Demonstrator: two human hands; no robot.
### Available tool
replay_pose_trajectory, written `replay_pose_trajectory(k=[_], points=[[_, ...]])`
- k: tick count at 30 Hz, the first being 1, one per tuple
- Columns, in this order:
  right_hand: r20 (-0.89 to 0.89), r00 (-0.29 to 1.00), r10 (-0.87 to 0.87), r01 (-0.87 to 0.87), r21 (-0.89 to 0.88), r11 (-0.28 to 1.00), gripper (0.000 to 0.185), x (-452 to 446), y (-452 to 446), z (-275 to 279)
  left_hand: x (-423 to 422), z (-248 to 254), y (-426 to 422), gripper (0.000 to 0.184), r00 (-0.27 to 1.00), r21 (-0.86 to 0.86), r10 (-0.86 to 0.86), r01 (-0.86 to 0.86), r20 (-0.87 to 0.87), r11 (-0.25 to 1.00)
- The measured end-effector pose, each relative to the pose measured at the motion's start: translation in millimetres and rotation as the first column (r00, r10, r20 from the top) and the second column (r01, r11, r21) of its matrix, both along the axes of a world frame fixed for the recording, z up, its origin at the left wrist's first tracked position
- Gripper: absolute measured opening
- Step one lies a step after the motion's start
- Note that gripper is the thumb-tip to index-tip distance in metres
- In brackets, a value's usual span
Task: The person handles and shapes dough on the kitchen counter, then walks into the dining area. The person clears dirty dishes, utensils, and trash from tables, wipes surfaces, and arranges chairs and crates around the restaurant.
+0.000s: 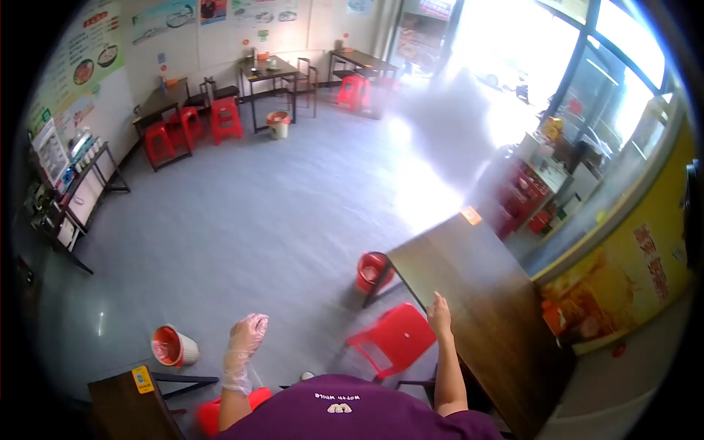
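My left hand (248, 336) wears a clear plastic glove and is raised over the floor, its fingers curled closed. Whether anything is inside that fist is hidden. My bare right hand (439, 316) is held up beside the near edge of a dark wooden table (488, 301), fingers stretched out and nothing in them. Below and to the left of it stands a red plastic stool (396, 339). Another red stool (213, 416) shows partly under my left forearm.
A red-lined bin (374, 271) stands by the table leg; a white bin (176, 346) is at lower left near a table corner (121, 407). Tables with red stools (226, 119) line the far wall. A side shelf (81, 187) stands left, a red cabinet (524, 191) right.
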State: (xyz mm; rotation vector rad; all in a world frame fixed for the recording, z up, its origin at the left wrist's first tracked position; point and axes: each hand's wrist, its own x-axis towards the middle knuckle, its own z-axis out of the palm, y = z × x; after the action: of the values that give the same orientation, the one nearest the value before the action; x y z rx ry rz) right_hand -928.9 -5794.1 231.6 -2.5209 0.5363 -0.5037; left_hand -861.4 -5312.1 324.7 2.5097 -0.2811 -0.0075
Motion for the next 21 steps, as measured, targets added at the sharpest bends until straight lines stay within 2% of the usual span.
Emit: replay_pose_trajectory(k=[2, 5, 7, 9, 10, 13, 15, 17, 19, 21], points=[[0.001, 0.998, 0.062, -0.062, -0.027, 0.998, 0.043, 38, 19, -27, 31, 3, 18, 0.023, 0.998, -0.018, 0.058, -0.058, 0.006, 0.998], [-0.106, 0.983, 0.151, -0.162, -0.105, 0.981, 0.043, 80, 42, -44, 67, 1, 22, 0.024, 0.996, -0.048, 0.076, -0.078, -0.042, 0.996], [-0.129, 0.972, 0.198, -0.201, -0.017, 0.979, 0.042, 113, 41, -61, 104, -13, 22, 0.026, 0.998, -0.080, 0.050, -0.053, -0.039, 0.995], [-0.203, 0.969, 0.140, -0.131, 0.056, 0.990, 0.040, 143, 36, -69, 134, -21, 15, 0.027, 0.998, -0.102, 0.036, -0.042, -0.058, 0.994], [-0.230, 0.964, 0.136, -0.131, 0.036, 0.991, 0.038, 166, 31, -78, 153, -25, 11, 0.027, 0.997, -0.116, 0.018, -0.026, -0.068, 0.993], [-0.319, 0.938, 0.132, -0.140, -0.002, 0.990, 0.030, 223, 15, -95, 211, -27, 3, 0.028, 0.969, -0.070, 0.065, -0.084, -0.236, 0.994], [-0.316, 0.935, 0.161, -0.167, 0.009, 0.986, 0.027, 288, 13, -96, 256, -17, 2, 0.027, 0.980, -0.049, 0.118, -0.127, -0.159, 0.991], [-0.356, 0.899, 0.255, -0.266, 0.017, 0.964, 0.028, 349, 16, -90, 300, -10, -8, 0.027, 0.986, -0.046, 0.141, -0.145, -0.088, 0.988], [-0.445, 0.793, 0.416, -0.432, 0.070, 0.899, 0.027, 415, 22, -93, 344, -1, -15, 0.026, 0.987, -0.047, 0.160, -0.161, -0.021, 0.986], [-0.452, 0.811, 0.371, -0.379, 0.078, 0.922, 0.027, 455, 42, -79, 379, -2, -23, 0.025, 0.993, -0.114, 0.105, -0.099, 0.056, 0.989]])
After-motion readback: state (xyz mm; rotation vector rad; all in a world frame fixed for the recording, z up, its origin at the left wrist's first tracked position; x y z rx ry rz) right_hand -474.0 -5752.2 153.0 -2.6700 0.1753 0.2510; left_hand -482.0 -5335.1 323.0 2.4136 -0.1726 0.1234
